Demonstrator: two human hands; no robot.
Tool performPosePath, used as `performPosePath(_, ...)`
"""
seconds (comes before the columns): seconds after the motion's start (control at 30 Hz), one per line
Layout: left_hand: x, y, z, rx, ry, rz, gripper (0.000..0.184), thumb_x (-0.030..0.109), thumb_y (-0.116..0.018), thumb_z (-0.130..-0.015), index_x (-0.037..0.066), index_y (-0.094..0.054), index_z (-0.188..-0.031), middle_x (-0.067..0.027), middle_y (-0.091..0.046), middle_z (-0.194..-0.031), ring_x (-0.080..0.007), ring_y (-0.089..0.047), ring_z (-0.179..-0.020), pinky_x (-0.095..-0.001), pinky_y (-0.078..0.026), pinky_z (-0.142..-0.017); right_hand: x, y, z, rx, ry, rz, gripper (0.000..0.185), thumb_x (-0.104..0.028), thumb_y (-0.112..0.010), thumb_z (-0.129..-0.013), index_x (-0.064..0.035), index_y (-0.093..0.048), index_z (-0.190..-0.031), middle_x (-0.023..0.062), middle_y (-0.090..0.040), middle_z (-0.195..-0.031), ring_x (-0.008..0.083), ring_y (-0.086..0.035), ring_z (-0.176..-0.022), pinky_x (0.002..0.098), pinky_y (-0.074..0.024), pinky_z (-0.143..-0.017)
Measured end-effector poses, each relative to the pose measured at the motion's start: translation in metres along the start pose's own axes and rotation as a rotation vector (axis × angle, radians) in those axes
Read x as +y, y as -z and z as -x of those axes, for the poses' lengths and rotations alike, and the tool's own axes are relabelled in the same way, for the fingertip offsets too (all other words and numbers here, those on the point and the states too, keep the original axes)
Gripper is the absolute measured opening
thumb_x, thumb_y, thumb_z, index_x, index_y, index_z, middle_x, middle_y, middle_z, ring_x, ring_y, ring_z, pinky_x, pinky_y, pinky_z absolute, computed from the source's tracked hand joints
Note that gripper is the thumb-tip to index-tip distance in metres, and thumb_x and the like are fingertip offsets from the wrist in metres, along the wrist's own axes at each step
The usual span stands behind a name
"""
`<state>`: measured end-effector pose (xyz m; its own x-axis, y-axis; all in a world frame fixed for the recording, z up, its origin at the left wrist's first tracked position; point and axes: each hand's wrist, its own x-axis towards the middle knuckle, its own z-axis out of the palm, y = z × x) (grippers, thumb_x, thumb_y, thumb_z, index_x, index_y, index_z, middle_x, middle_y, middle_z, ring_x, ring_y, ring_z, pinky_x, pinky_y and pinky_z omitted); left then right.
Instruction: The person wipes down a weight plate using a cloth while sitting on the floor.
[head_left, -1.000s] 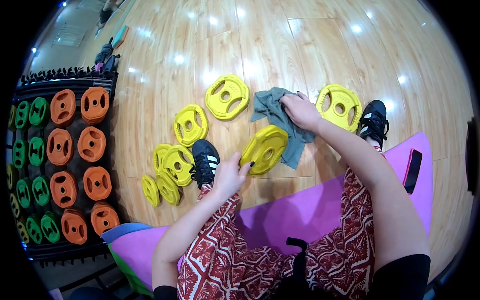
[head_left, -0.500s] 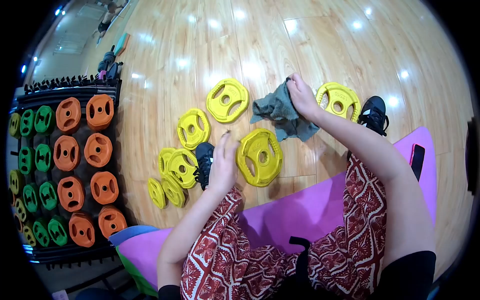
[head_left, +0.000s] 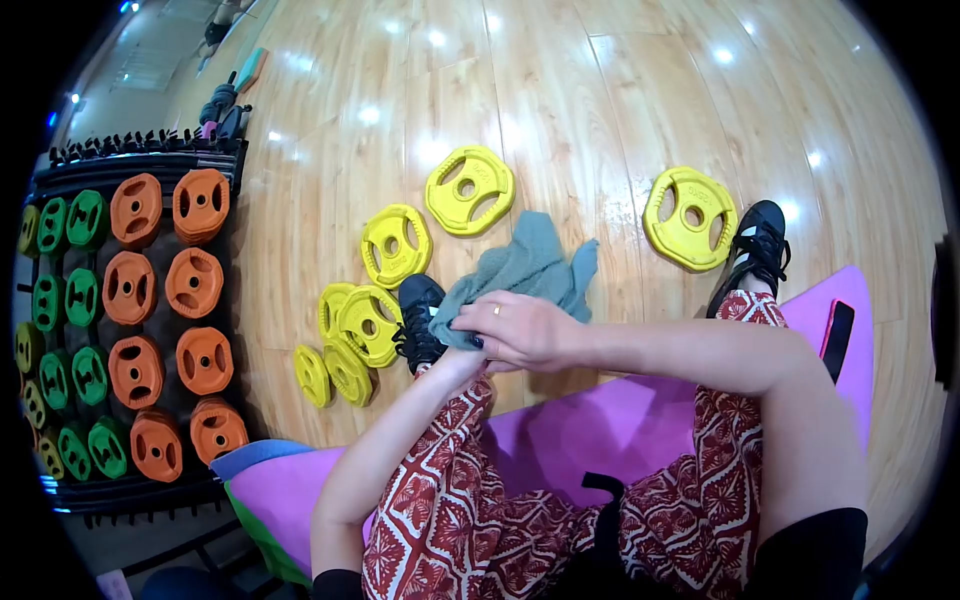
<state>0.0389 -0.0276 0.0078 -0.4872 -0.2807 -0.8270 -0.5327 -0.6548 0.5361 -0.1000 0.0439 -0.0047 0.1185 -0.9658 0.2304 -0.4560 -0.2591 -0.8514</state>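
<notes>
Item, nearest: patterned trousers (head_left: pixel 430 480), legs set apart, by which room seems to be given to the hands between.
Item: purple mat (head_left: pixel 545 420), spread beneath; a phone (head_left: pixel 838 340) is laid at its right edge, probably to be kept off the floor and beyond the arms' sweep.
Item: left hand (head_left: pixel 460 364), mostly covered; whether its fingers are spread or closed cannot be told.
Item: right hand (head_left: pixel 528 332), ringed, crossed over the left, its fingers folded down on cloth, apparently so that slipping is prevented.
Item: grey-green cloth (head_left: pixel 525 265), bunched under the right fingertips, its loose folds fanned out ahead of them over the floor; whatever may be covered cannot be seen.
Item: yellow weight plates (head_left: pixel 365 350), laid flat, presumably for steadiness; some are overlapped beside the left shoe (head_left: pixel 420 300).
Item, farther left: black rack (head_left: pixel 170 160), by which orange plates (head_left: pixel 195 304) are held in rows.
</notes>
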Motion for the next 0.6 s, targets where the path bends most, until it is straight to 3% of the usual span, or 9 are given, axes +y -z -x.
performPosePath(0.03, -0.001, 0.002, 0.000, 0.000, -0.004, -0.001, 0.051, -0.006, -0.047, -0.073, 0.004, -0.032, -0.120, -0.0127, -0.046, -0.112, -0.0226, -0.055, -0.095, -0.0351, -0.052, -0.074, 0.009, -0.012, -0.002, -0.011, 0.131, 0.075, 0.036, -0.022, -0.045, -0.084, -0.0128, -0.045, -0.119, 0.0107, -0.047, -0.120, 0.0261, -0.043, -0.113, 0.0366, -0.0344, -0.094)
performPosePath(0.1, -0.006, 0.003, 0.001, -0.036, -0.108, -0.008, 0.038, 0.001, -0.045, -0.078, 0.003, -0.037, -0.115, -0.0157, -0.047, -0.113, -0.0254, -0.055, -0.098, -0.0395, -0.049, -0.080, 0.027, -0.021, -0.001, -0.068, 0.099, 0.136, 0.040, -0.023, -0.044, -0.084, -0.0141, -0.041, -0.123, 0.0100, -0.039, -0.127, 0.0265, -0.036, -0.119, 0.0392, -0.0287, -0.097)
performPosePath(0.17, -0.008, 0.009, -0.004, -0.046, -0.038, 0.000, 0.038, 0.004, -0.044, -0.079, 0.002, -0.037, -0.116, -0.0153, -0.049, -0.112, -0.0257, -0.055, -0.098, -0.0395, -0.048, -0.082, 0.043, -0.025, -0.001, -0.182, 0.036, 0.213, 0.048, -0.027, -0.041, -0.084, -0.0166, -0.033, -0.130, 0.0079, -0.025, -0.138, 0.0273, -0.026, -0.126, 0.0448, -0.0200, -0.102)
performPosePath(0.27, -0.006, 0.011, -0.007, -0.033, 0.037, 0.012, 0.039, 0.014, -0.041, -0.081, -0.002, -0.036, -0.116, -0.0145, -0.052, -0.108, -0.0296, -0.055, -0.099, -0.0421, -0.044, -0.087, 0.052, -0.026, 0.002, -0.188, -0.040, 0.347, 0.047, -0.030, -0.039, -0.085, -0.0180, -0.032, -0.130, 0.0071, -0.027, -0.138, 0.0234, -0.024, -0.127, 0.0461, -0.0187, -0.103)
performPosePath(0.33, -0.005, 0.014, -0.011, -0.032, 0.157, 0.207, 0.041, 0.022, -0.038, -0.083, -0.003, -0.037, -0.116, -0.0150, -0.052, -0.107, -0.0325, -0.055, -0.098, -0.0439, -0.043, -0.087, 0.055, -0.023, 0.003, -0.199, -0.078, 0.360, 0.047, -0.030, -0.038, -0.086, -0.0189, -0.031, -0.131, 0.0071, -0.026, -0.138, 0.0235, -0.024, -0.127, 0.0489, -0.0170, -0.103)
performPosePath(0.43, -0.008, 0.013, -0.014, 0.030, 0.165, 0.180, 0.042, 0.027, -0.034, -0.084, -0.001, -0.039, -0.114, -0.0155, -0.051, -0.108, -0.0330, -0.054, -0.098, -0.0443, -0.042, -0.087, 0.062, -0.014, 0.005, -0.133, -0.284, 0.438, 0.046, -0.031, -0.036, -0.087, -0.0174, -0.032, -0.130, 0.0058, -0.026, -0.138, 0.0221, -0.024, -0.127, 0.0498, -0.0166, -0.103)
performPosePath(0.6, -0.005, 0.011, -0.013, 0.048, 0.144, 0.164, 0.046, 0.038, -0.027, -0.088, 0.002, -0.038, -0.115, -0.0153, -0.051, -0.106, -0.0329, -0.055, -0.096, -0.0441, -0.044, -0.085, 0.094, 0.005, 0.017, -0.074, -0.343, 0.646, 0.045, -0.030, -0.036, -0.087, -0.0162, -0.035, -0.129, 0.0052, -0.031, -0.136, 0.0210, -0.024, -0.127, 0.0488, -0.0154, -0.103)
